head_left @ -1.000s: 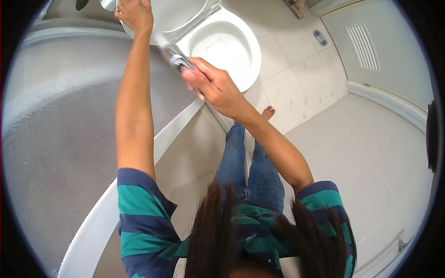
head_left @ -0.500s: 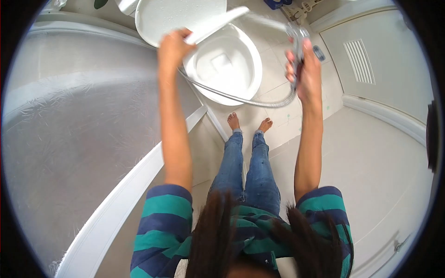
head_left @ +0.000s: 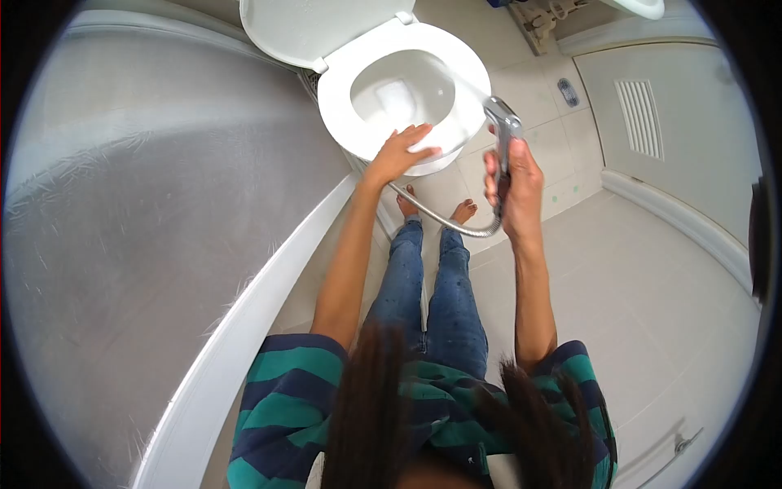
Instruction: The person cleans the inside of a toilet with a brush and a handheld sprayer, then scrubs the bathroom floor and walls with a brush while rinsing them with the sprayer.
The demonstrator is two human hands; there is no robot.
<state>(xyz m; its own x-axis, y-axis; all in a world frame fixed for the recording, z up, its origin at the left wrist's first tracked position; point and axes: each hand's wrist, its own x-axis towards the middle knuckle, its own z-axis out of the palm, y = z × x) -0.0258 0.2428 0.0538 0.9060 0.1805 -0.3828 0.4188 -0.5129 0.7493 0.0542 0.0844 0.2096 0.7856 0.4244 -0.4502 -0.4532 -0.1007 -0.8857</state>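
2 hands are engaged: the right hand [head_left: 524, 191] grips the metal sprayer [head_left: 504, 122] just beside the toilet seat [head_left: 471, 69], while the left hand [head_left: 395, 159] is open, fingers spread, at the seat's front edge. With the lid [head_left: 305, 28] up, the seat down and a faint jet of water crossing the seat, spraying looks under way, though how much is left cannot be told. The sprayer's head points forward and left toward the bowl [head_left: 364, 90], its long axis running nearly straight away from the person.

Pale tiled floor [head_left: 603, 277] under a white toilet [head_left: 338, 102], bare feet [head_left: 464, 212], a grey oblong piece [head_left: 568, 92]
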